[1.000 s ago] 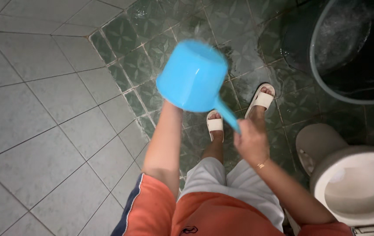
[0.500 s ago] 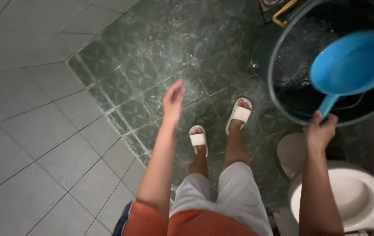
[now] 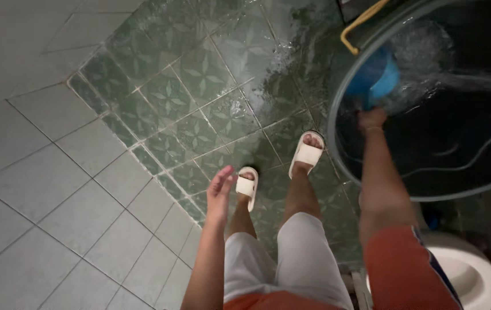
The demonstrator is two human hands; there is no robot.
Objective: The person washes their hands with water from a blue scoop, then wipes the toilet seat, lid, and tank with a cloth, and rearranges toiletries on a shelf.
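Note:
My right hand (image 3: 370, 119) reaches down into a large dark water bucket (image 3: 337, 143) at the upper right and grips the handle of a blue plastic dipper (image 3: 376, 80). The dipper sits low inside the bucket, partly in the water, and its handle is hidden by my hand. My left hand (image 3: 220, 192) hangs free over the floor beside my left foot, fingers apart and holding nothing. My feet in white slippers (image 3: 307, 154) stand on the wet green tiles.
A white toilet bowl (image 3: 475, 275) sits at the lower right, just below the bucket. The green patterned floor tiles (image 3: 199, 80) are wet and shiny. A grey tiled wall (image 3: 44, 189) runs along the left. A yellow handle (image 3: 360, 22) shows behind the bucket.
The dipper went from both hands in front of me to the right hand alone, swung right over the bucket and dropped into the water. My left hand let go and lowered.

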